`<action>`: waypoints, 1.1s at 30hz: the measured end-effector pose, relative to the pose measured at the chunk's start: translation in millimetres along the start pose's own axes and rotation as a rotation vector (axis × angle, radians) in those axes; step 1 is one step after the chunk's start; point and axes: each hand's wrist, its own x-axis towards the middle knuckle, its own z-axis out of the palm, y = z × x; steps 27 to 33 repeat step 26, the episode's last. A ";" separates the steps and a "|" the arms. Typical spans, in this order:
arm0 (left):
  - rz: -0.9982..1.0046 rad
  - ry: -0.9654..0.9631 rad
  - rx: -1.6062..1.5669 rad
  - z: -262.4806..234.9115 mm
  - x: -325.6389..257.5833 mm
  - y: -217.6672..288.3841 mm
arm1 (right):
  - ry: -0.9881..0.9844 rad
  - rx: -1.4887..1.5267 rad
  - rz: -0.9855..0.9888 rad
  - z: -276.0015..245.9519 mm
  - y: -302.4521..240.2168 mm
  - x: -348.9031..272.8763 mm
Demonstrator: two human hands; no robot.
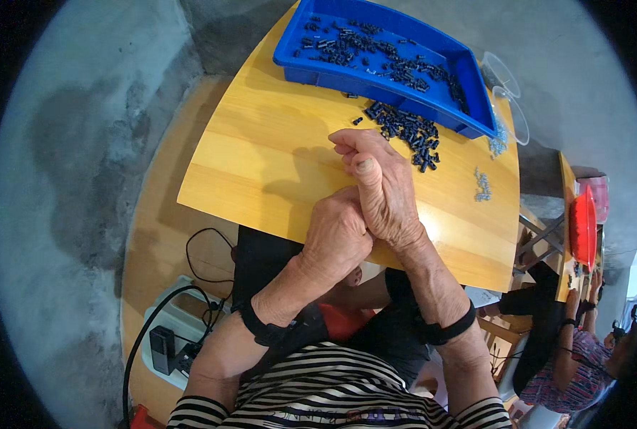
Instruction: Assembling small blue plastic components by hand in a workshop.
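My two hands meet over the near edge of the yellow wooden table. My left hand is a closed fist pressed against the palm side and heel of the right hand; its fingertips are hidden. My right hand has its fingers bent and held together, pointing left, with the thumb lying upright beside them. Anything inside either hand is out of sight. Just beyond the right hand lies a loose pile of small black cylindrical parts, with a single black part to its left.
A blue tray with many black parts stands at the far side of the table. Small clear pieces lie at the right, near clear plastic containers. Another person sits at the right by a red basin.
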 end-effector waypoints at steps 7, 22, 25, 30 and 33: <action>0.007 0.036 -0.001 0.4 -0.4 -0.9 | -0.037 0.007 0.089 1.4 3.7 0.5; -0.047 -0.024 0.097 -4.5 4.1 3.9 | 0.075 0.031 -0.027 -0.4 0.3 6.1; -0.047 -0.015 0.066 -4.7 4.6 0.9 | 0.073 0.050 0.010 0.1 0.0 6.0; -0.073 -0.037 0.115 -7.5 5.1 6.2 | 0.076 0.048 0.012 -0.9 -1.4 4.8; -0.073 -0.037 0.115 -7.5 5.1 6.2 | 0.076 0.048 0.012 -0.9 -1.4 4.8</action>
